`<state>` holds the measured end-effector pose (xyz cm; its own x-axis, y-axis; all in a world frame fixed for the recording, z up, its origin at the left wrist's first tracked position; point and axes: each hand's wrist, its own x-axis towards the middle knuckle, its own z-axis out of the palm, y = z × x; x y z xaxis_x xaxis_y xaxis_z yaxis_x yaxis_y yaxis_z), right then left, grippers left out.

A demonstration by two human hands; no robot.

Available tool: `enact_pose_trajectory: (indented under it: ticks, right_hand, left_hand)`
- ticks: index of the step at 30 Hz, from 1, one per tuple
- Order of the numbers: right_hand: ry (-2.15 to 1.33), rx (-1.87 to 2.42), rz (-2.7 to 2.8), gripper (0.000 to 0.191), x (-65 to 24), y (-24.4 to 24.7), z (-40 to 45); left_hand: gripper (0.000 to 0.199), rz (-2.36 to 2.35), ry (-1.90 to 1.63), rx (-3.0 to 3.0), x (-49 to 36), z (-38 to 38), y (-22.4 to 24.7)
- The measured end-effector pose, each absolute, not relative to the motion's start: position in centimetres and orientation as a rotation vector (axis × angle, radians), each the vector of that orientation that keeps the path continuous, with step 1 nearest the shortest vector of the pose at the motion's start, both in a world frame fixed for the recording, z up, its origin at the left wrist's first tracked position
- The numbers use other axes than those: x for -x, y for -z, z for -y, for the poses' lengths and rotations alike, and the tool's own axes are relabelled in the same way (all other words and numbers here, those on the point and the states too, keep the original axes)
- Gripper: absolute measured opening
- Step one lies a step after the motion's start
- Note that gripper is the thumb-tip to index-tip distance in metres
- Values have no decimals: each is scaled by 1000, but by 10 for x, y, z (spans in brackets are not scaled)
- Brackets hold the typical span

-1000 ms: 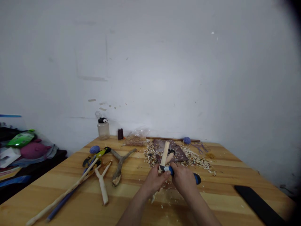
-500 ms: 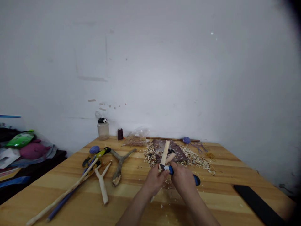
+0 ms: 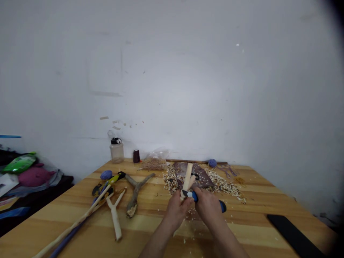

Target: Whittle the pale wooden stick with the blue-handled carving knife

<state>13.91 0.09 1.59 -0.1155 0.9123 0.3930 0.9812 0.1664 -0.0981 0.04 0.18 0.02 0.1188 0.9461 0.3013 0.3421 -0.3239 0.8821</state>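
My left hand is closed around the lower part of a peeled, pale forked stick, whose prongs point up and away from me. In my right hand is a knife with a blue and black handle, its back end sticking out to the right of the fist. The front of the knife lies across the stick by my left thumb; its blade cannot be made out clearly. Beyond both hands, wood shavings surround and partly cover a dark brown sheet.
Left on the wooden table lie a peeled forked stick, a bark-covered forked branch and long sticks. Behind are a bottle, a thread spool and a plastic bag. A black flat object lies right.
The view has shifted slightly, so the scene sits a little lower. Both hands keep their grip, and the forked stick has turned slightly between them.
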Motion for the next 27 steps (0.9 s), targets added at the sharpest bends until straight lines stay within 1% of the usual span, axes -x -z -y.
enact_pose_trajectory:
  ticks: [4,9,12,20,24,27]
  right_hand:
    - [282,1784,2134,18,-142,-17,0]
    - [310,1743,2161,14,-141,-18,3]
    - [299,1751,2158,14,-141,-18,3]
    - [286,1855,2113,15,-140,-16,3]
    - [256,1919,2119,20,-138,-20,4]
    - [234,1948,2087,19,-135,-19,4]
  left_hand:
    - [31,-1248,-1196,-1763,0,-2,5]
    - [42,-1214,-1225,-1711,1,-5,6]
    - [43,-1207,-1221,-1702,1,-5,5]
    - [35,-1276,-1193,-1753,1,0,-1]
    - [29,-1300,-1172,-1796,2,1,-2]
    - [26,-1371,-1168,-1830,2,2,-3]
